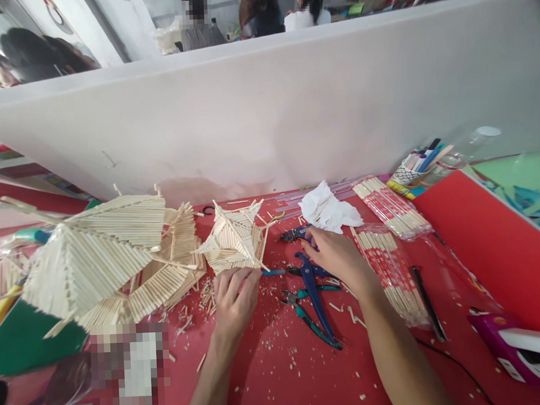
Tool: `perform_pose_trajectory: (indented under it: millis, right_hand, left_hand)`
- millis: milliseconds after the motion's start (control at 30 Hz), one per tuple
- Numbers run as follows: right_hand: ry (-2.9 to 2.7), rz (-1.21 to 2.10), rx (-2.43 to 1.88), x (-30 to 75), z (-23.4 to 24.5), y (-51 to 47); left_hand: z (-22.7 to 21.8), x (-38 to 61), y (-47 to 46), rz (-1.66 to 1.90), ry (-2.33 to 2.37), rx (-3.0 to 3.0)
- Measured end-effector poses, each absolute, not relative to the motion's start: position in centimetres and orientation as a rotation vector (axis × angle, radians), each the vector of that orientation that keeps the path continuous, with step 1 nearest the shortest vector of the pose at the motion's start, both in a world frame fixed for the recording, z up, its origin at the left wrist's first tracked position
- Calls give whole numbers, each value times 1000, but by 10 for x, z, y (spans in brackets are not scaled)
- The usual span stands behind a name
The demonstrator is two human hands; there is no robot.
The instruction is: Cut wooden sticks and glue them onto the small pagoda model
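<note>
Scraps litter a red table around a blue cutter. Forearms reach forward: the left hand lies palm-down, fingers bent, at the near edge of the small stick model, its grip hidden; the right hand half-curls at the pliers, hold unclear. The star top looks largely covered; packed sticks apparently await use, before a white partition.

I view the left hand below centre, bare through the forearm. The right hand, right of centre, is likewise bare.
</note>
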State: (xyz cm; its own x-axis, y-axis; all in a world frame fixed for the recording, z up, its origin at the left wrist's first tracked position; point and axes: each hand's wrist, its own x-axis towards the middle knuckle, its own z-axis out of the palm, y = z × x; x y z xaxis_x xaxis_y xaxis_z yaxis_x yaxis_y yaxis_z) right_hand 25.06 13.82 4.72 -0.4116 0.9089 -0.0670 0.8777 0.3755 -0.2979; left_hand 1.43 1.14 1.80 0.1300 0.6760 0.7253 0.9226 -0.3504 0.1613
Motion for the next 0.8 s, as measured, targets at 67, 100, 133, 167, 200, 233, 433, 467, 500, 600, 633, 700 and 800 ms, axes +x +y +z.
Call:
perform_pose_trajectory:
  millis: [67, 100, 133, 167, 200, 233, 433, 467, 500, 600, 633, 700, 800]
  right_hand:
    - [-2530, 403, -1754, 258, 37, 145]
    - [-2546, 418, -1772, 260, 32, 148]
    - [-2555, 428, -1782, 262, 28, 150]
    - [-2565, 438, -1786, 263, 25, 152]
    - [-2573, 444, -1787, 263, 23, 153]
    - [-2579, 445, -1786, 263, 21, 153]
    - [-2574, 399, -1799, 261, 21, 151]
    - [-2572, 398, -1806, 262, 22, 151]
    - [-2572, 400, -1805, 263, 23, 150]
    - [-2579, 433, -1715, 262, 29, 147]
    - [-2595, 466, -1637, 260, 31, 145]
    - [-2650, 547, -1440, 253, 34, 141]
    - [-2740, 586, -1247, 240, 36, 132]
  left_hand:
    - [18, 14, 12, -1062, -1552, -2082]
    - [18, 14, 12, -1061, -1554, -2080]
    - [18, 14, 12, -1054, -1557, -2080]
    - [18, 14, 12, -1047, -1558, -2079]
    - [19, 14, 12, -1038, -1556, -2078]
    - [19, 14, 12, -1033, -1552, -2074]
    - [15, 13, 13, -1014, -1559, -2055]
    - [14, 13, 13, -1008, -1558, -2053]
    - [14, 13, 13, -1007, -1558, -2048]
    - [15, 15, 13, -1022, -1548, -2032]
    - [15, 16, 13, -1024, -1542, -2029]
    - [16, 17, 13, -1018, -1532, -2024]
    - [16, 19, 13, -1015, -1522, -1996]
